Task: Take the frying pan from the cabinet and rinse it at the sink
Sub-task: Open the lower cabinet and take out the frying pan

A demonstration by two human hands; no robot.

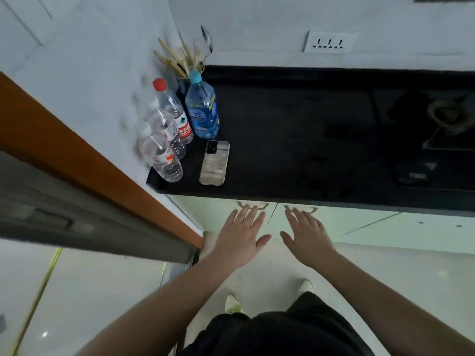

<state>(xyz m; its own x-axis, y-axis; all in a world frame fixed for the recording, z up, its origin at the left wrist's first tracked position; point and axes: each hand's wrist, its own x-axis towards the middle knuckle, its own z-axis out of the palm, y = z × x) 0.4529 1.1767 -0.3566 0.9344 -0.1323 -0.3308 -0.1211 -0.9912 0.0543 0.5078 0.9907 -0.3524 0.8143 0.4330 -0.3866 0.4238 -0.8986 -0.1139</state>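
While both hands hover flat with fingers straight and spread, neither grips anything: the left hand (243, 233) and the right hand (307, 235) lie side by side, slightly apart, in front of the pale green, glossy cabinet doors (347, 224) under the black, matte stone countertop (295, 140). Fingertips of each hand reach near the two curved metal door handles (253, 205) just below the countertop's front edge; whether they touch cannot be told. Both doors are closed, and the frying pan is not visible.

At the countertop's left end stand three clear ribbed plastic bottles (164, 150), one red-capped, and a blue-tinted plastic bottle with a light blue cap (201, 111). Behind them, a dark holder (183, 84) contains pale wooden chopsticks. A rectangular phone in a clear case (215, 163) lies flat just beside the bottles. At the countertop's right end sits a black gas hob (437, 137).

Open pale floor (385, 273) lies below the countertop edge around the person's light shoes.
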